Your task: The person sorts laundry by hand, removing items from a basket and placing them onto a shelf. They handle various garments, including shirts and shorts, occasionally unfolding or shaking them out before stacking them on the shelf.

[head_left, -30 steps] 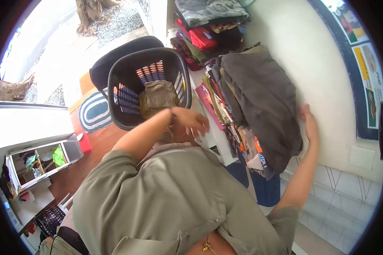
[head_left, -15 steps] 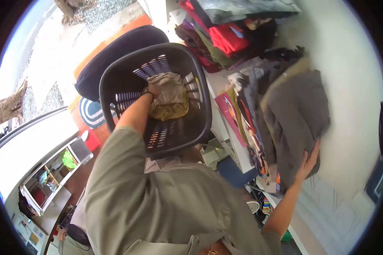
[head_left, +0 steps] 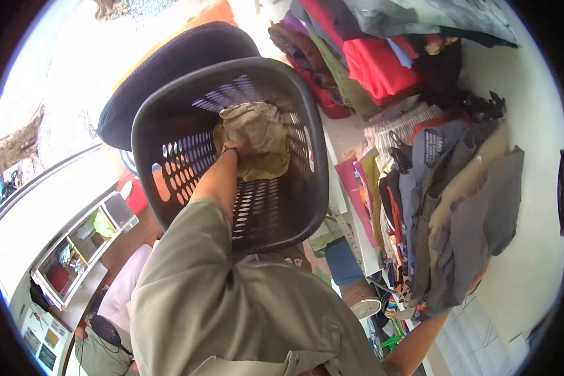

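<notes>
Right hand [head_left: 478,281], seen on top of the dark grey clothes in the last frame, has slipped round their lower edge and is now mostly hidden; left hand [head_left: 237,148] is still down in the basket.

Head view: black basket [head_left: 232,244], slotted sides, open top toward the camera. Inside, 1 beige cloth [head_left: 255,125] lies bunched over 1 mustard-olive cloth [head_left: 263,168]. Left hand is on the beige cloth, fingers bent and partly sunk in the folds; can't tell if it grips. Right hand is against the far lower edge of the dark grey clothes [head_left: 464,232], fingers behind them; open or closed, can't tell. Those clothes lean at the right side of the clothes pile [head_left: 413,200], layers fanned out, on a white surface [head_left: 341,139]. Second pile [head_left: 382,69] just above it: red, olive, maroon items, mottled grey cloth [head_left: 420,15] on top. Dark padded item [head_left: 182,69] behind the basket. White cabinet [head_left: 84,250] at left with green item [head_left: 102,224] in it. Another person [head_left: 101,354] at lower left, partly in view
</notes>
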Demonstrator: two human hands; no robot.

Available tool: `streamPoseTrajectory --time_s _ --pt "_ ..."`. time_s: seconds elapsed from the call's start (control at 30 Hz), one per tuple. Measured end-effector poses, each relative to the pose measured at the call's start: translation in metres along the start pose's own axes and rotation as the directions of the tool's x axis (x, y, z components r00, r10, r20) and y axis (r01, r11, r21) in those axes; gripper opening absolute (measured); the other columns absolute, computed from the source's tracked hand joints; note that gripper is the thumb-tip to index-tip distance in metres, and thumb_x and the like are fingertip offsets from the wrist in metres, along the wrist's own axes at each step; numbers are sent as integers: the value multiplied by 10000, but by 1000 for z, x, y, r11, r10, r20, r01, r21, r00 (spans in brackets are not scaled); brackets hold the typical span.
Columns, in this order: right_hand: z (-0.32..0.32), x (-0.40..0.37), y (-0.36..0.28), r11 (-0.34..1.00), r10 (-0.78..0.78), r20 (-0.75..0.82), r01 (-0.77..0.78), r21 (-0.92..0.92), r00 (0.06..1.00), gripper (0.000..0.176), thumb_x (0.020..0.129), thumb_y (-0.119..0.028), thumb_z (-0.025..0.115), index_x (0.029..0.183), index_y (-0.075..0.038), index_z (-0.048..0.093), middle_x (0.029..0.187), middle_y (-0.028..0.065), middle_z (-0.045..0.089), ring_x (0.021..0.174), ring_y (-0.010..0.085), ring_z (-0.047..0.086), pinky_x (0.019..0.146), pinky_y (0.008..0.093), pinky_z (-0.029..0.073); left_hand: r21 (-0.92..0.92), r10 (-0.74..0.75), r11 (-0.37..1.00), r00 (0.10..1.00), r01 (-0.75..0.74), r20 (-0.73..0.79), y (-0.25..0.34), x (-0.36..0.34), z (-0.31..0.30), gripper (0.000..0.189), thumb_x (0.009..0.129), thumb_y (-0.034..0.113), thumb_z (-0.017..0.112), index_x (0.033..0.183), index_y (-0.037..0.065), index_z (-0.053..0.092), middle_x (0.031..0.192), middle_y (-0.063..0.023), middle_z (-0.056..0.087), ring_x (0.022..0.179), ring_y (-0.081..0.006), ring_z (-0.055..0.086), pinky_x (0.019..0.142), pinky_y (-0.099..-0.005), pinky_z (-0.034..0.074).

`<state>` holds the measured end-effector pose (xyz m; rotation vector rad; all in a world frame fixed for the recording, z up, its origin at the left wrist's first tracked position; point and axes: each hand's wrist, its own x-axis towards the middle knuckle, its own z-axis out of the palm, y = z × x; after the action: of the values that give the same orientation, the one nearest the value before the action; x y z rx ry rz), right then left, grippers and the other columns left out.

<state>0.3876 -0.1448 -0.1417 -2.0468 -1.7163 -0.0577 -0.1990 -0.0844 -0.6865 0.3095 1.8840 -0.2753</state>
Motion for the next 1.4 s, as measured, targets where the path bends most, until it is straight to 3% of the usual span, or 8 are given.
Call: streamPoseTrajectory --time_s 0.13,0.33,0.43,0.73,0.97,1.2,1.3,1.4 --pt "-6 6 -6 1000 -26 24 26 3 999 607 1011 -398 407 1444 27 384 1490 193 395 1394 333 339 1148 439 214 248 200 953 975 -172 -92 -13 25 3 575 920 413 588 1342 36 483 1365 -122 514 1102 -222 577 892 -384 497" --pt "-5 11 -28 996 -60 40 58 68 997 564 998 -333 436 1436 22 403 1490 185 404 1402 341 337 1153 444 214 -691 102 722 993 -36 55 -1 -67 -6 350 903 303 600 1174 82 594 1067 -45 628 858 -220 610 730 -375 511" --pt "-7 14 -40 998 -62 51 61 24 997 544 995 -310 451 1429 16 419 1492 184 405 1395 346 353 1147 447 231 -707 89 707 987 31 132 7 -101 -21 585 852 254 631 1359 29 444 1308 -168 502 1051 -272 494 845 -383 448" --pt "-17 23 -61 996 -90 112 88 19 990 520 970 -314 510 1427 -71 458 1496 183 400 1382 354 372 1136 440 271 -757 593 591 786 -278 175 11 -342 -133 240 836 127 522 1018 -23 563 968 -143 619 848 -261 610 752 -376 483" --pt "-78 22 -112 752 28 246 -183 633 969 514 964 -288 542 1419 -61 466 1480 103 429 1401 235 331 1144 362 236 -775 966 230 237 -588 106 12 -565 -174 359 829 1 539 1179 -81 550 1091 -137 630 972 -247 635 872 -377 512" --pt "-86 37 -191 52 -54 373 -370 928 926 646 969 -569 419 1477 -175 360 1478 134 416 1336 325 428 1046 478 332 -936 829 70 -502 -346 248 100 -748 -144 341 877 32 509 1192 -99 512 1167 -176 608 1082 -284 608 994 -408 466" --pt "-109 56 -196 -303 -291 328 -411 860 899 545 965 -523 464 1399 -195 432 1409 84 488 1268 305 501 926 472 454 -926 878 66 -420 -372 232 135 -769 -110 365 896 42 495 1222 -119 468 1232 -203 572 1127 -311 586 1015 -447 468" --pt "-96 52 -185 -174 72 375 -358 917 924 448 958 -424 524 1341 -201 457 1327 41 540 1195 280 559 818 478 518 -860 922 63 -301 -507 245 145 -745 -74 440 914 57 481 1326 -80 411 1228 -214 564 1162 -307 576 960 -433 517"
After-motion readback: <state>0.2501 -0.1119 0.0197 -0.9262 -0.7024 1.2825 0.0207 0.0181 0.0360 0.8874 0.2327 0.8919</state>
